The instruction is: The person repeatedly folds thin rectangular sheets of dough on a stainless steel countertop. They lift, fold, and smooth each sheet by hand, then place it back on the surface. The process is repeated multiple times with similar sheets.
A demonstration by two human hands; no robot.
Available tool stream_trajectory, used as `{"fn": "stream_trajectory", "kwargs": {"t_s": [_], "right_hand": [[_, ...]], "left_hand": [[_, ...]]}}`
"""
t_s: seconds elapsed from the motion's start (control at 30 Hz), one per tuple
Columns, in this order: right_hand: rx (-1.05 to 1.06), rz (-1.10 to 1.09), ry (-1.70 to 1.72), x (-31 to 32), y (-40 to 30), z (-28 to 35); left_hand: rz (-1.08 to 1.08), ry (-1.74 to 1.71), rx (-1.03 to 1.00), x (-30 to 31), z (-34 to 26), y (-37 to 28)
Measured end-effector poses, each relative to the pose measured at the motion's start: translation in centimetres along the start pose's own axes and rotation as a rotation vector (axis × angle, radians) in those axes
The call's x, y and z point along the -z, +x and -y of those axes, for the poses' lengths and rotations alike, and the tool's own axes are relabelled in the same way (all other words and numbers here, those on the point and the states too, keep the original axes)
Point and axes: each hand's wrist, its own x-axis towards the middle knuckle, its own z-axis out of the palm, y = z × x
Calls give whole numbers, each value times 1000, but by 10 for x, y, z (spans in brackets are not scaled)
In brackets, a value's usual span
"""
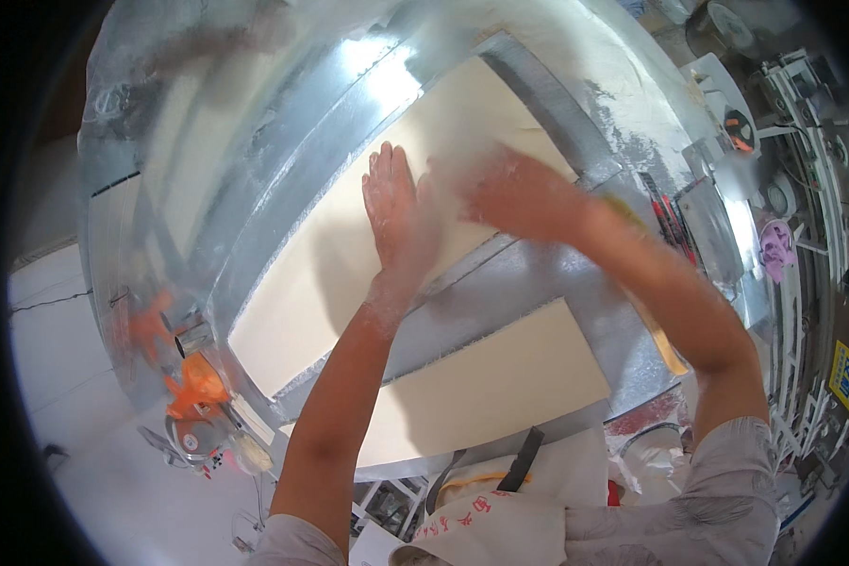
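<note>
A long pale sheet, apparently rolled dough, lies slantwise across the metal worktop. My left hand rests flat on it, palm down and fingers stretched out, with white powder on the skin. Farther right, my right hand is over the same sheet, blurred by motion. Its fingertips are too smeared to read, and I cannot tell whether it touches the sheet. Closer to my body is a second, shorter pale sheet, partly covered by my left forearm.
A thin yellowish stick lies under my right forearm. At the left edge are an orange plastic bag and a metal cup. Along the right side sit red-and-black tools, a purple cloth and white metal racks.
</note>
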Motion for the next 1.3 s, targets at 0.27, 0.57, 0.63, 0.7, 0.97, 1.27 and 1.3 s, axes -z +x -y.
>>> {"fn": "stream_trajectory", "kwargs": {"t_s": [0.27,0.57,0.63,0.7,0.97,1.27,1.3], "right_hand": [[-320,-77,-322,24,20,-49],[-727,-495,105,26,-47,-50],[-823,-481,258,30,-64,-26],[-902,-446,475,30,-77,-3],[-953,-568,764,34,-83,11],[-921,-614,1096,35,-78,17],[-915,-621,1104,33,-77,17]], "left_hand": [[17,-9,-11,8,-3,0],[-40,-67,-147,12,-24,1],[-45,-239,-248,14,-45,0],[4,-287,-265,11,-74,0],[76,-343,-244,-12,-124,7],[6,-442,-283,-7,-120,13],[4,-450,-265,-5,-119,14]]}}
